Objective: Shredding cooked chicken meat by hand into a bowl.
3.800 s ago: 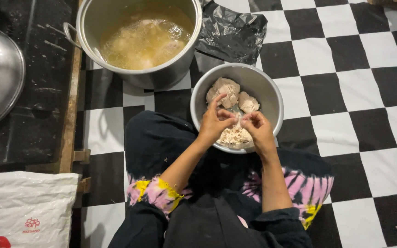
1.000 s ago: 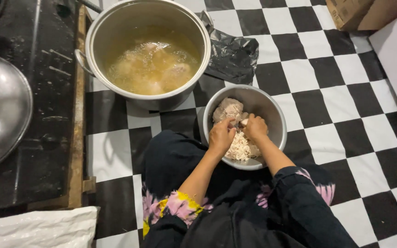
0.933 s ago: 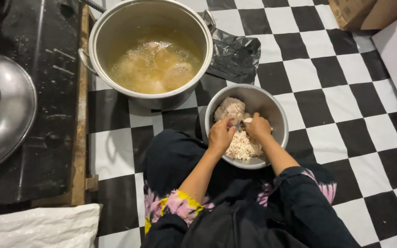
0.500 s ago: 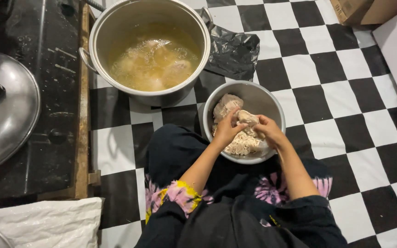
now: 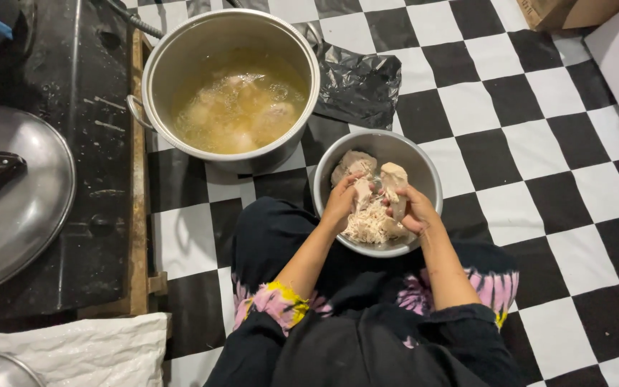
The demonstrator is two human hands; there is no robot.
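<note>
Fingers [image 5: 356,188] of the left hand [image 5: 341,203] curl narrowly around a strip of pale cooked chicken, while those of the right hand [image 5: 411,209] close on a larger chicken piece [image 5: 393,177] held upright just beside it. Both hands work inside a round metal bowl [image 5: 424,161] that rests against the person's lap, over a heap of shredded chicken [image 5: 368,226]; two whole pieces [image 5: 351,162] lie at the bowl's far side.

Black and white checkered floor [image 5: 524,107] carries everything. A big metal pot [image 5: 173,68] stands just beyond the bowl, near but apart from it, filled with cloudy yellowish broth [image 5: 236,107] in which more pieces float. A crumpled black plastic bag [image 5: 360,82] lies behind the bowl, partly tucked under the pot's right handle. Left of the pot runs a low wooden edge [image 5: 137,179] and a dark, speckled surface [image 5: 94,143] bearing a round metal lid [image 5: 16,215] with a black handle. A white sack [image 5: 73,351] lies at the lower left.

A cardboard box [image 5: 567,11] is cut off at the upper right corner, and another metal rim at the lower left corner is barely in view. How many pieces sit in the broth is hard to make out. The person's knees are covered by dark cloth with pink and yellow patches [image 5: 274,301].
</note>
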